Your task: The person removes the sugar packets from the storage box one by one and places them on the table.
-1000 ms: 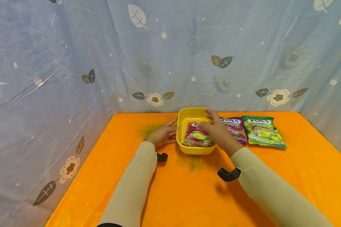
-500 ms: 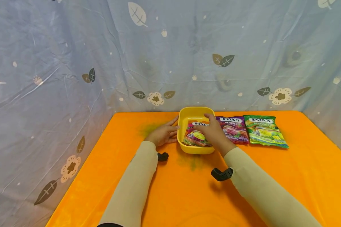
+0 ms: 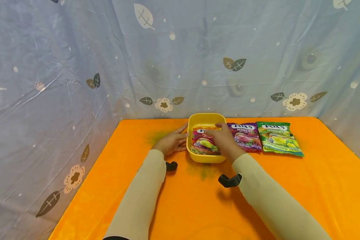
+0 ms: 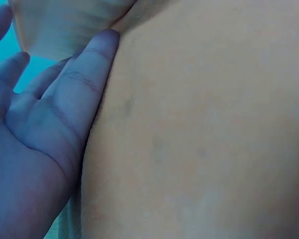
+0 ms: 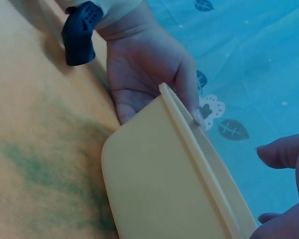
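A yellow plastic tub [image 3: 207,159] stands on the orange-covered table. Inside it lies a red candy bag [image 3: 204,142], label up. My left hand [image 3: 171,142] is at the tub's left side, fingers fairly straight against its outer wall. In the left wrist view, the left fingers [image 4: 72,89] reach toward the pale tub wall [image 4: 60,25]. Over the tub's right part my right hand [image 3: 226,141] reaches in and covers the bag's right side. The right wrist view shows its digits [image 5: 289,152] spread above the rim; the bag is hidden there.
Right of the tub lie a purple candy bag [image 3: 246,137] and, beside it, a green candy bag [image 3: 279,139]. A patterned grey-blue curtain [image 3: 204,66] rises behind the table. Black curved pieces [image 3: 230,180] stick out at both wrists.
My right hand has moved left over the tub, and the red bag has shifted left inside it. More of the purple bag shows now. My left hand stays in place.
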Available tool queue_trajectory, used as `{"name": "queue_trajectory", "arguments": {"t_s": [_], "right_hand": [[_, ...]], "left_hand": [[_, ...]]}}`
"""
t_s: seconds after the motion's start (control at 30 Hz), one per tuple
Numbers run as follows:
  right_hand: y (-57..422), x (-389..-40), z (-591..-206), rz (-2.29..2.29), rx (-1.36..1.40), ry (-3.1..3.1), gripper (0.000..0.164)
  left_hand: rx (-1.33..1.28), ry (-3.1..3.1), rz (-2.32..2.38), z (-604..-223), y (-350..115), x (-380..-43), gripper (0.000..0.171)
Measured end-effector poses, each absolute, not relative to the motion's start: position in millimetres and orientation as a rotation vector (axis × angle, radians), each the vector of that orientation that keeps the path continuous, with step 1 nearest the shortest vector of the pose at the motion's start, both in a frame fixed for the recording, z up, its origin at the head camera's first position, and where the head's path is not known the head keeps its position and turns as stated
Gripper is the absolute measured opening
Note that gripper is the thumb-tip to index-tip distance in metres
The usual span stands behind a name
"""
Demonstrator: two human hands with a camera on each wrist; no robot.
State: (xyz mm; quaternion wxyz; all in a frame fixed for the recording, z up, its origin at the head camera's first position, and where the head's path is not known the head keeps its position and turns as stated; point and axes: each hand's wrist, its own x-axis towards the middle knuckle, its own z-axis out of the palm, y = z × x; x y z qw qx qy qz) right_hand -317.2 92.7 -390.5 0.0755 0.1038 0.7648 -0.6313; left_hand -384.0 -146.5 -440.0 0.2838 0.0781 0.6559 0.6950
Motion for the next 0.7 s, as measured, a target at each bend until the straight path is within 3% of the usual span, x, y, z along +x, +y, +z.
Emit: {"name": "queue_trajectory", "arguments": {"t_s": [0.43,0.7], "right_hand": [[93.9,-321.4,-397.3,-1.846,0.168,2.224,0.074],[92.1,-323.2,-400.0,-1.845,0.077,2.271,0.078]], "left_hand": [[0.193,1.749,1.865,-440.1,-146.9,-382.5,0.068],[0.178,1.748,1.867,-441.1,-145.7,-385.3,0.068]]}}
